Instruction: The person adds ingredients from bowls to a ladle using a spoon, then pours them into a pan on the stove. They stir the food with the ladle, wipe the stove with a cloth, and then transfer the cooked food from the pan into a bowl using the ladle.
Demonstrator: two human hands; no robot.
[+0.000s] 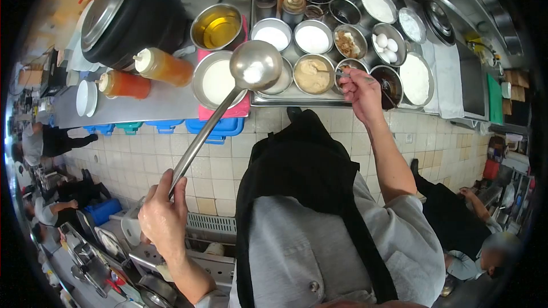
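Left hand [164, 215] closed round ladle [208, 131] handle; right hand [363, 96] nearly closed, pinching spoon [327, 71] in bowl [313, 93] of tan paste [311, 81].

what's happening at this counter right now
A person in a black apron stands at a counter crowded with metal bowls. Their left hand holds a big ladle by its long handle, with some white stuff in its cup, beside a bowl of white liquid. Their right hand is over the bowls on the other side, near a bowl of tan paste; what its fingers hold is too small to tell.
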